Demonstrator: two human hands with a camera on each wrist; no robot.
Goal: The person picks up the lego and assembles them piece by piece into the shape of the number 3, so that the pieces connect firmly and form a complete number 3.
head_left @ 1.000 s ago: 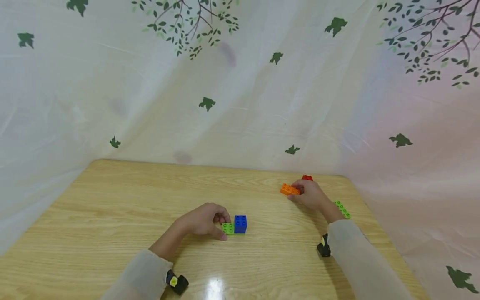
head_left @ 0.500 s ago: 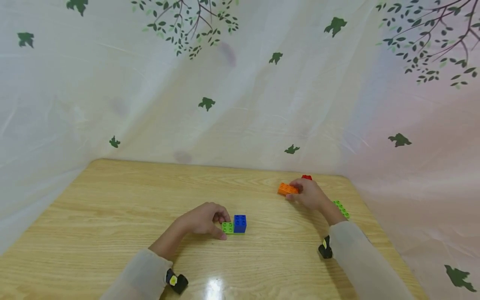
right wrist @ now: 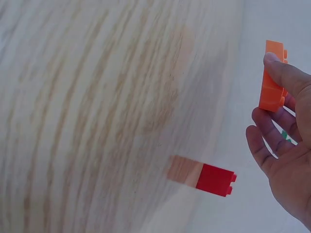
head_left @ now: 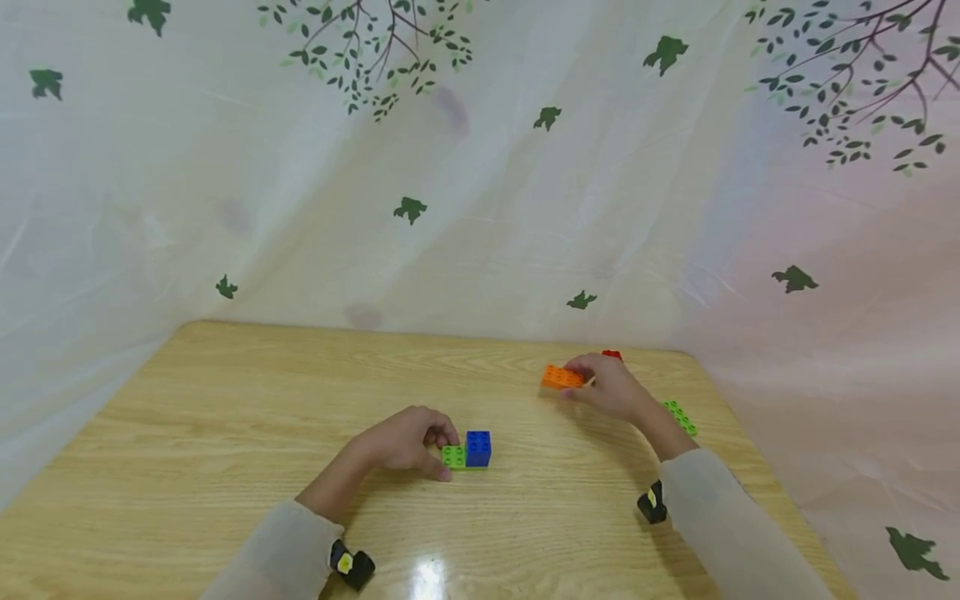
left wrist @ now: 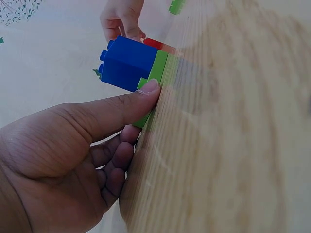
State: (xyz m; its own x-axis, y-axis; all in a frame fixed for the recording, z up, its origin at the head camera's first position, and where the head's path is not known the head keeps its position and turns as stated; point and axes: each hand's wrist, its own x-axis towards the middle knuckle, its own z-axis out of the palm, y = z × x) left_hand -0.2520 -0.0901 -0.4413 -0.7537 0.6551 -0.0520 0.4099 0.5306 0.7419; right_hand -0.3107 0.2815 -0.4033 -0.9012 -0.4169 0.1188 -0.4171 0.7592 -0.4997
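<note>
My left hand pinches the left end of a low light-green building brick lying on the table. In the left wrist view its thumb presses the green brick's near side. A blue building brick with studs up sits on the green one's right end. Toward the back right, my right hand holds an orange building brick between thumb and fingers. The right wrist view shows this orange brick lifted off the tabletop, the other fingers spread loosely below it.
Behind the right hand stands a red building brick, partly hidden, near the table's back edge. Another light-green brick lies beside the right forearm. The wooden table meets a leaf-patterned curtain at the back and sides.
My right hand has moved slightly left with the orange brick, away from the red one. My left hand and the green and blue bricks have stayed in place.
</note>
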